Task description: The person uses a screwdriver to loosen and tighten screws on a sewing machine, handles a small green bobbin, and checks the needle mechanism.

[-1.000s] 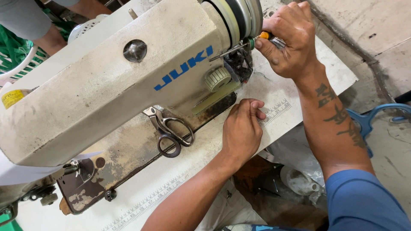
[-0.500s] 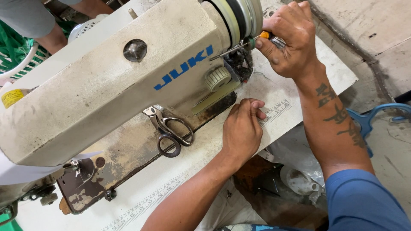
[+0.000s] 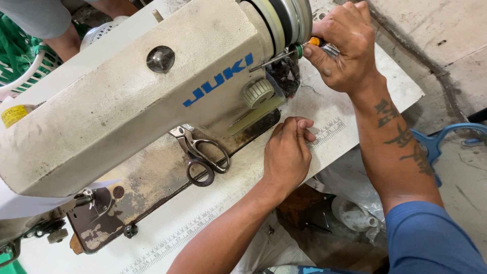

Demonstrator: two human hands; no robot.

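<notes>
Screwdriver (image 3: 297, 50) in the right hand (image 3: 345, 48): the fingers are curled tight around its orange-and-green handle, and the thin metal shaft runs leftward into the dark mechanism at the right end of the cream sewing machine (image 3: 132, 101), just below the machine's handwheel (image 3: 284, 18). The left hand (image 3: 286, 152) rests on the white tabletop (image 3: 365, 101) just in front of that same end of the machine, fingers folded under into a loose fist, knuckles against the surface, holding nothing that I can see. A ruler scale printed along the tabletop edge passes right beside this hand. Scissors (image 3: 200, 155) lie in front of the machine's body, on the worn base plate, left of the resting hand, handles toward the front edge. A round stitch dial (image 3: 258, 93) sits on the machine's front face, between the scissors and the screwdriver tip. A green plastic basket (image 3: 20, 61) shows behind the machine's left end, next to another person's arm (image 3: 63, 43). Beyond the tabletop's right edge, a blue frame (image 3: 439, 139) stands on the concrete floor.
</notes>
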